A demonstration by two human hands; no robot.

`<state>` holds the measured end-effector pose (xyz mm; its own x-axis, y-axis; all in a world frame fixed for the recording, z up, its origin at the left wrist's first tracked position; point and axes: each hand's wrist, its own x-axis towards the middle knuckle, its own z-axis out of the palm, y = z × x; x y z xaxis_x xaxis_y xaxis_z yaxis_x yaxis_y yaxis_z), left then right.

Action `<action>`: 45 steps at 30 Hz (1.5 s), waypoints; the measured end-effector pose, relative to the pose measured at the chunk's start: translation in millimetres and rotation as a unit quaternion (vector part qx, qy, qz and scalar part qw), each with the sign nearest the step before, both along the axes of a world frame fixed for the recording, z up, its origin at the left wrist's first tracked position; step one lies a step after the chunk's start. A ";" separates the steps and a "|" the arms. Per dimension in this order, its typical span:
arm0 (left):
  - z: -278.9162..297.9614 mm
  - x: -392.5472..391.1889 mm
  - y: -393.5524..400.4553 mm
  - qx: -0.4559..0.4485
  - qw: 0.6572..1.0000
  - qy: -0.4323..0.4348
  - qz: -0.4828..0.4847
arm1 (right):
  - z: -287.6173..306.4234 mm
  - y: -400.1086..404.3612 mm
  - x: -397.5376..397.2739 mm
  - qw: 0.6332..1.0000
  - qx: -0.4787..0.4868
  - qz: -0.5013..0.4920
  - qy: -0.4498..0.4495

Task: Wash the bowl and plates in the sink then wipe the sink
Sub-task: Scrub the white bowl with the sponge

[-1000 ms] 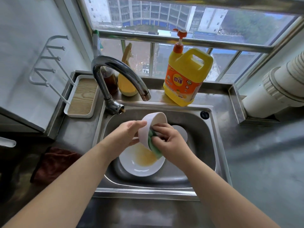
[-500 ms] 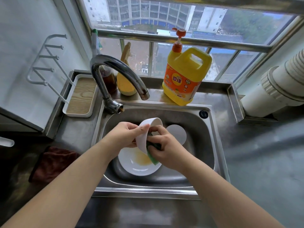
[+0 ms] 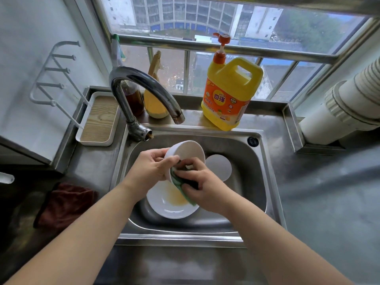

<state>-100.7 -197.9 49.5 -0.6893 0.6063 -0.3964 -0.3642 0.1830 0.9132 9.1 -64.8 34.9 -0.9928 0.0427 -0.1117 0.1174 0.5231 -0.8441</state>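
At frame centre, your left hand (image 3: 152, 167) grips the tilted bowl (image 3: 188, 154) over the sink (image 3: 265, 182); your right hand (image 3: 198, 182) clutches the sponge (image 3: 181, 187), apparently at its rim. Wet, probably soapy: if it slips, it strikes the plate (image 3: 170, 206) below.

- One white bowl (image 3: 188, 153)
- Two white plates: a large one (image 3: 170, 206) and a small one (image 3: 219, 168)
- One green sponge (image 3: 181, 185)
- One yellow detergent jug (image 3: 230, 93)
- Two smaller bottles: a yellow spray bottle (image 3: 155, 99) and a brown bottle (image 3: 134, 99)
- One faucet (image 3: 141, 95)
- One dark red cloth (image 3: 65, 204)
- One wood-lined tray (image 3: 98, 120)
- Two hands: left (image 3: 152, 168), right (image 3: 197, 179)
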 end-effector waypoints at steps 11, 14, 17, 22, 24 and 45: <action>18.1 -16.9 1.0 -0.102 0.980 -0.070 -0.158 | 11.6 45.2 -14.4 0.804 0.494 0.204 0.261; 17.2 -17.3 1.2 -0.078 0.981 -0.060 -0.165 | 8.3 44.8 -12.8 0.810 0.503 0.166 0.254; 13.9 -14.1 2.0 -0.035 0.994 -0.049 -0.089 | 0.7 36.4 -7.4 0.844 0.493 0.065 0.201; -1.6 1.0 8.0 -0.035 0.995 -0.041 0.083 | 4.8 5.1 -4.7 0.933 0.360 -0.009 -0.008; -8.8 6.7 8.5 -0.043 0.992 -0.040 0.113 | 14.7 -5.3 -3.0 0.961 0.262 -0.016 -0.088; 9.4 -12.5 14.0 -0.055 0.998 -0.011 -0.003 | 7.1 33.6 -12.9 0.848 0.483 0.050 0.212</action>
